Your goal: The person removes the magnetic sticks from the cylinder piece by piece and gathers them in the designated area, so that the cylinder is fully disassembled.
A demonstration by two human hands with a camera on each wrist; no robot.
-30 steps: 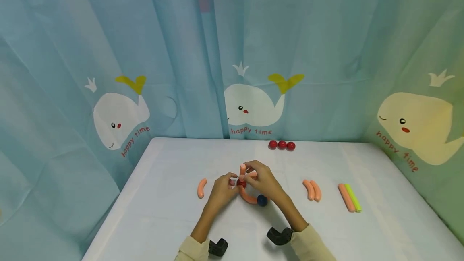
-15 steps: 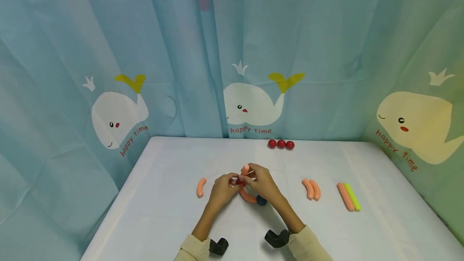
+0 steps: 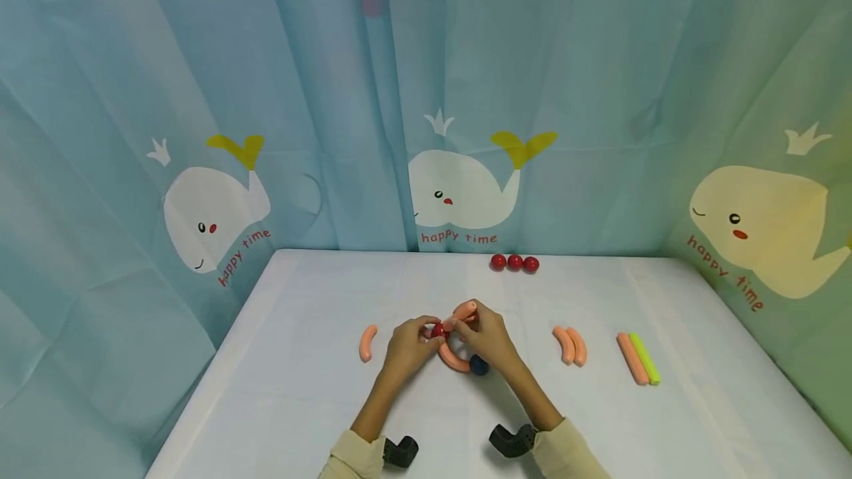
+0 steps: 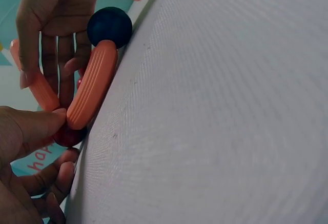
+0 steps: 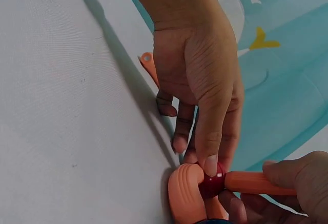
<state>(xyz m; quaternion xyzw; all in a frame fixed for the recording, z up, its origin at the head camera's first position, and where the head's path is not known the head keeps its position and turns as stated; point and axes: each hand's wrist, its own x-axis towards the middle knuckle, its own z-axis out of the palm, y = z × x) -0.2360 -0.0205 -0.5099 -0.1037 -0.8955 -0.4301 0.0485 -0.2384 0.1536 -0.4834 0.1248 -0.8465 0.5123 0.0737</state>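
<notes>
My left hand (image 3: 406,350) pinches a glossy red ball (image 3: 438,330) between thumb and fingers, low over the white table. Against that ball sits the end of an orange rod (image 5: 256,183), gripped by my right hand (image 3: 489,337) and slanting up to the right in the head view. A ribbed, curved orange rod (image 4: 95,85) also joins the red ball, bending round to a dark blue ball (image 4: 109,27). Part of another orange piece (image 5: 215,209) shows behind the curved one in the right wrist view; fingers hide the rest of it.
Three red balls (image 3: 515,262) line the table's back edge. Two curved orange rods (image 3: 570,346) lie to the right, then a straight orange rod (image 3: 632,358) beside a yellow-green one (image 3: 645,358). Another curved rod (image 3: 367,343) lies left. A whale-print curtain (image 3: 586,191) surrounds the table.
The orange rod in my right hand has tipped from nearly upright over to the right. My left hand has stayed at the red ball, which shows more plainly now.
</notes>
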